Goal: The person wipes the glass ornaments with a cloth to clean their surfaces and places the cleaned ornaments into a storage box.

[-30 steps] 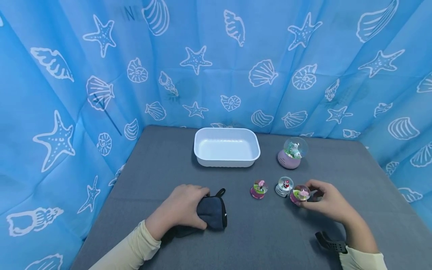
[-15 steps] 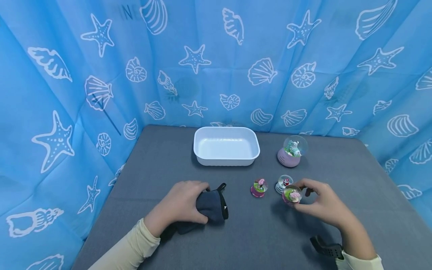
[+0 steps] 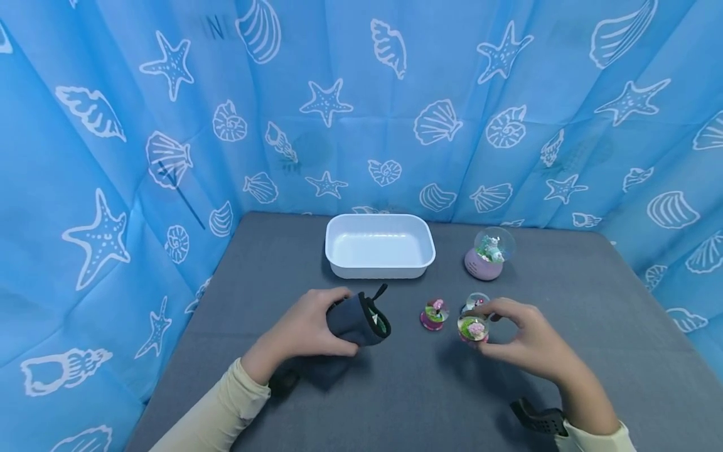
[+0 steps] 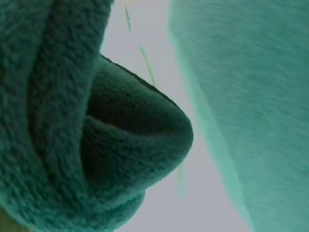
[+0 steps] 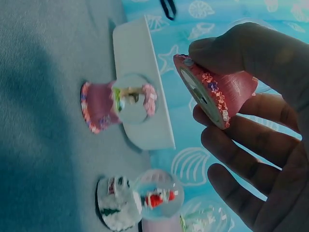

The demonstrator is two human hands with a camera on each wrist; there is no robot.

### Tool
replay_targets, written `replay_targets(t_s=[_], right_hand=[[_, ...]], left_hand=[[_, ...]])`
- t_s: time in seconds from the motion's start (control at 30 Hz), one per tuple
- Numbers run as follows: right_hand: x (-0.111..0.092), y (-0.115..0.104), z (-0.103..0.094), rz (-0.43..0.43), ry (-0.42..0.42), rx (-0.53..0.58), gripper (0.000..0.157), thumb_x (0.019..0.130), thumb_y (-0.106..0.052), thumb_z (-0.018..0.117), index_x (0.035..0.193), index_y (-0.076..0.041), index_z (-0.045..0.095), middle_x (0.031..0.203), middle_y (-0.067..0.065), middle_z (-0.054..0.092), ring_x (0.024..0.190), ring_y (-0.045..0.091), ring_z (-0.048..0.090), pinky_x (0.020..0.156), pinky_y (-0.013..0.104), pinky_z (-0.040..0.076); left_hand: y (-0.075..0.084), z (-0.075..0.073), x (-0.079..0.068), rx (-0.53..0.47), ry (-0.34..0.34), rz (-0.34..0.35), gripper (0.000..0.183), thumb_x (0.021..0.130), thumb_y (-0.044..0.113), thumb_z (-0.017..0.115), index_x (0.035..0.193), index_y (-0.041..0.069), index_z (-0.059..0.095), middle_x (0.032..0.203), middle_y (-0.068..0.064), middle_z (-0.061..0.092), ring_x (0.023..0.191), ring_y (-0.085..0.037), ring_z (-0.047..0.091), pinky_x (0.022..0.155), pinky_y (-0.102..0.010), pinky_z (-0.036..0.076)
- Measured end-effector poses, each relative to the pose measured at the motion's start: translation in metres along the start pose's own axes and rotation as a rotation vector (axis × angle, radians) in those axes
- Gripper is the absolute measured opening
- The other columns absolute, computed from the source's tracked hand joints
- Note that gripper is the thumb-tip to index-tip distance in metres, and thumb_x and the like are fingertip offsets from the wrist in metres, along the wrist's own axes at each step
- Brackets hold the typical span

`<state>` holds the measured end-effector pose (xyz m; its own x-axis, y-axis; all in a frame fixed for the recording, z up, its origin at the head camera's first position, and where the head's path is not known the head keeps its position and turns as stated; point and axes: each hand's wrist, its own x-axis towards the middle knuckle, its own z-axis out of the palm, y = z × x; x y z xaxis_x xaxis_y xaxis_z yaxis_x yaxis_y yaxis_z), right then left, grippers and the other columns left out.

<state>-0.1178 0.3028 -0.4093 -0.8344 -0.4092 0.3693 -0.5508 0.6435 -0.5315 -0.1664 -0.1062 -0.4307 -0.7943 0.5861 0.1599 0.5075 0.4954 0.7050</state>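
Left hand: left hand (image 3: 305,329), grip curled round the dark pouch (image 3: 351,321), mouth facing right.
Right hand: right hand (image 3: 524,339), grip pinching the held globe (image 3: 473,329), pink-based, raised off the bench (image 3: 412,395), underside visible in right wrist view.
Second pink globe: upright globe (image 3: 433,314) on bench, between pouch and held globe.
Santa globe: white-based globe (image 5: 120,205), just beyond held globe, partly hidden in head view.
Far side: white tray (image 3: 380,274); to its right, purple-based globe (image 3: 483,266).
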Motion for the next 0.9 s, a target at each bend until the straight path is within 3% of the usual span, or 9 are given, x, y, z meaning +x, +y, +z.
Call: replay_targets(t_s=[0.13,0.3,0.43,0.6,0.9], right_hand=[[0.003,-0.003,0.003,-0.018,0.002,0.011,0.051,0.069,-0.001,0.096,0.112,-0.020,0.075,0.107,-0.008,0.076,0.095,0.001,0.066,0.082,0.020,0.054],[0.008,-0.012,0.005,-0.057,0.022,0.035,0.050,0.069,0.000,0.095,0.111,-0.018,0.075,0.106,-0.006,0.075,0.094,0.002,0.067,0.083,0.017,0.055],[0.014,-0.021,0.007,-0.108,0.032,0.072,0.050,0.070,0.003,0.093,0.110,-0.020,0.074,0.105,-0.008,0.074,0.094,0.004,0.068,0.086,0.014,0.054],[0.022,-0.031,0.009,-0.160,0.063,0.109,0.053,0.070,0.004,0.093,0.111,-0.023,0.072,0.106,-0.010,0.073,0.093,0.004,0.067,0.085,0.014,0.054],[0.038,-0.055,0.012,-0.224,0.134,0.135,0.051,0.067,-0.001,0.097,0.113,-0.015,0.078,0.111,0.001,0.074,0.099,0.007,0.067,0.086,0.015,0.057]], left_hand=[[0.005,-0.002,0.005,-0.125,0.007,0.028,0.056,0.076,0.045,0.094,0.124,0.038,0.065,0.094,0.013,0.068,0.076,-0.011,0.062,0.065,-0.031,0.053],[0.010,-0.002,0.011,-0.275,0.001,0.084,0.060,0.080,0.041,0.094,0.132,0.035,0.065,0.113,0.010,0.073,0.090,-0.014,0.068,0.074,-0.033,0.058],[0.015,-0.003,0.016,-0.292,0.028,0.103,0.066,0.080,0.039,0.095,0.137,0.036,0.063,0.127,0.013,0.072,0.110,-0.011,0.070,0.091,-0.036,0.059],[0.023,-0.004,0.019,-0.272,0.082,0.058,0.069,0.079,0.042,0.095,0.140,0.042,0.061,0.138,0.019,0.066,0.129,-0.006,0.062,0.111,-0.043,0.051],[0.038,-0.003,0.026,-0.325,0.101,0.068,0.062,0.081,0.039,0.094,0.135,0.040,0.064,0.127,0.014,0.070,0.112,-0.012,0.067,0.100,-0.043,0.056]])
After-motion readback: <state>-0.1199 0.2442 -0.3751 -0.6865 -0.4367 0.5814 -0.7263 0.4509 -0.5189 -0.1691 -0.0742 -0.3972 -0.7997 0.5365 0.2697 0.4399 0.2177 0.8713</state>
